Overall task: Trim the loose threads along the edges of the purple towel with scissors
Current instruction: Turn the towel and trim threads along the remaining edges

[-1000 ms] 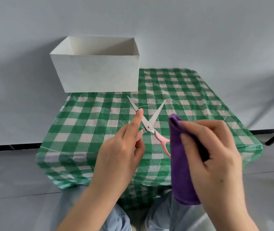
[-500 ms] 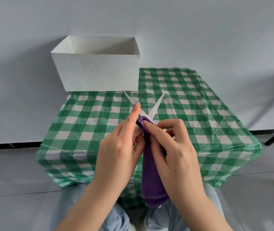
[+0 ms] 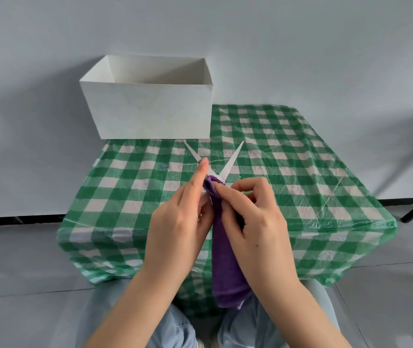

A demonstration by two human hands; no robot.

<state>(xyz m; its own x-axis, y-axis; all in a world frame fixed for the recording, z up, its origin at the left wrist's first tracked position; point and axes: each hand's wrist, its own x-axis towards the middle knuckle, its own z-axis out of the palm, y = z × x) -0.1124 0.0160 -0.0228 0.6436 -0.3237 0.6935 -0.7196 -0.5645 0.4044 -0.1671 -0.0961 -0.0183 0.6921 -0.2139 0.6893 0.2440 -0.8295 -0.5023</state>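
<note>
My scissors point away from me, blades spread wide.
My left hand holds them; my right hand pinches the purple towel, hanging straight down.

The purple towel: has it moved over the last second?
Yes. The purple towel, held in the right hand, moved left toward the left hand, and its top edge now sits between the open scissors, nearer the white box.

Pale wall, grey floor, checked table
</note>
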